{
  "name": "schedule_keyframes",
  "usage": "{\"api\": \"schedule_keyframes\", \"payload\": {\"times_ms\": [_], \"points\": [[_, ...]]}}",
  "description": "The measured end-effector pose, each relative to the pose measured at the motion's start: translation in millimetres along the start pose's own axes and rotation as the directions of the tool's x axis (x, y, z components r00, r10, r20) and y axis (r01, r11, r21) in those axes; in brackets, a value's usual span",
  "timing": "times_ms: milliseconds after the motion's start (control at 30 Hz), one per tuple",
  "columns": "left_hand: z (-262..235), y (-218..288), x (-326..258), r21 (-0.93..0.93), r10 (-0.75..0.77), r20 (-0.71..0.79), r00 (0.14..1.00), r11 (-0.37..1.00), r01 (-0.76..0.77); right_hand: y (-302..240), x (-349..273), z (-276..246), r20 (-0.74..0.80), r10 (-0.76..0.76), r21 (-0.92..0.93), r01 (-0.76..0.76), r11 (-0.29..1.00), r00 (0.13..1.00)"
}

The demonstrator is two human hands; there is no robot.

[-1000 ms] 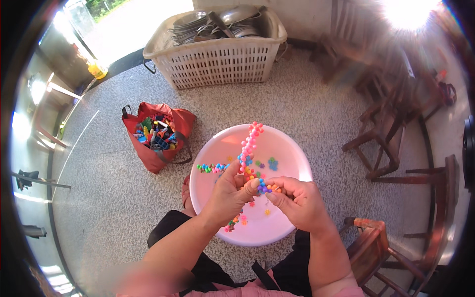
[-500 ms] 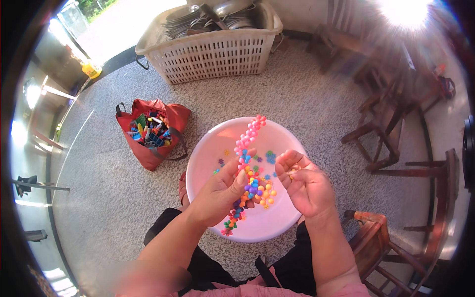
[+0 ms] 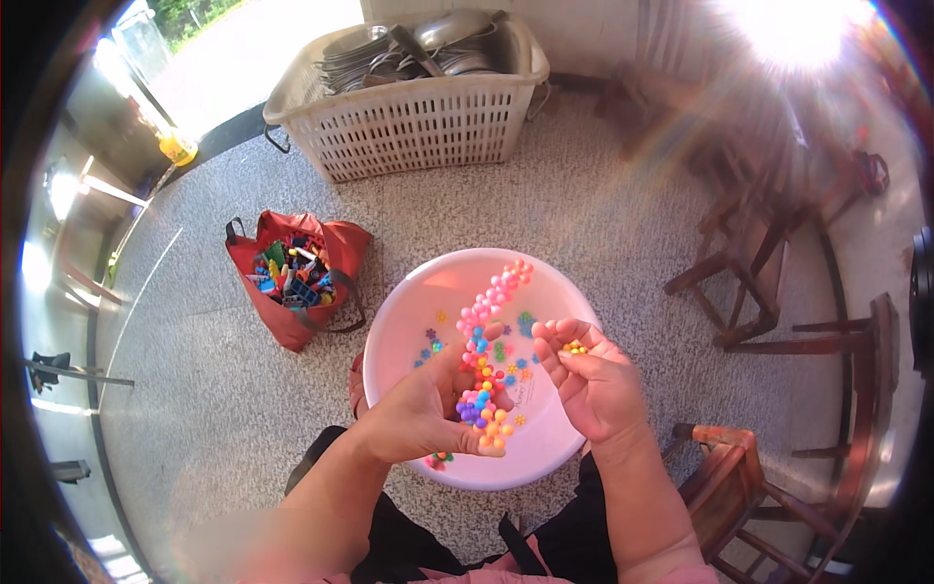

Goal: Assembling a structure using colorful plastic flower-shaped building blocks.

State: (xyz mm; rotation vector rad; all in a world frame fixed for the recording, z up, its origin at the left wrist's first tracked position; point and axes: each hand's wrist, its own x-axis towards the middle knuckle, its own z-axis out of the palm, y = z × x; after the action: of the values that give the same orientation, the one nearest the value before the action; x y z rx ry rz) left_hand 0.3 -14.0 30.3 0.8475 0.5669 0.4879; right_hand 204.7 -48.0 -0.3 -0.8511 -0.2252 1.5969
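My left hand (image 3: 413,404) grips a long chain of joined flower-shaped plastic beads (image 3: 482,321) above a pink basin (image 3: 389,341). Pink beads form the chain's far end, with blue, red, purple and yellow-orange ones nearer; its green and red near end shows below my wrist. The thumb presses beside the orange beads. Over the basin's right side, my right hand (image 3: 598,384) pinches a small yellow flower bead (image 3: 575,347) between thumb and fingers, apart from the chain. Loose flower beads in blue, green and orange lie scattered on the basin's bottom.
A red bag (image 3: 292,316) full of colourful toy bricks stands on the speckled floor to the left. Behind the basin is a white slotted crate (image 3: 418,127) holding metal pans and lids. Wooden stools (image 3: 725,467) and chairs stand along the right, one near my right arm.
The chain has turned in my left hand, and my thumb has shifted down beside its orange beads. My right hand has tilted, showing the yellow bead more plainly. The whole view has shifted slightly.
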Motion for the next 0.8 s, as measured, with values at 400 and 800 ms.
{"api": "schedule_keyframes", "payload": {"times_ms": [400, 800], "points": [[-7, -11, -2, 0.518, 0.082, -0.19, 0.978, 0.855, 0.029, -2, -3, -10, 0.04, 0.146, 0.0, -0.146, 0.989, 0.988], [-5, 1, -5, 0.225, 0.064, -0.221, 0.973, 0.974, -0.013, 1, -2, 8, 0.009, 0.061, -0.102, -0.06, 0.993, 0.998]]}}
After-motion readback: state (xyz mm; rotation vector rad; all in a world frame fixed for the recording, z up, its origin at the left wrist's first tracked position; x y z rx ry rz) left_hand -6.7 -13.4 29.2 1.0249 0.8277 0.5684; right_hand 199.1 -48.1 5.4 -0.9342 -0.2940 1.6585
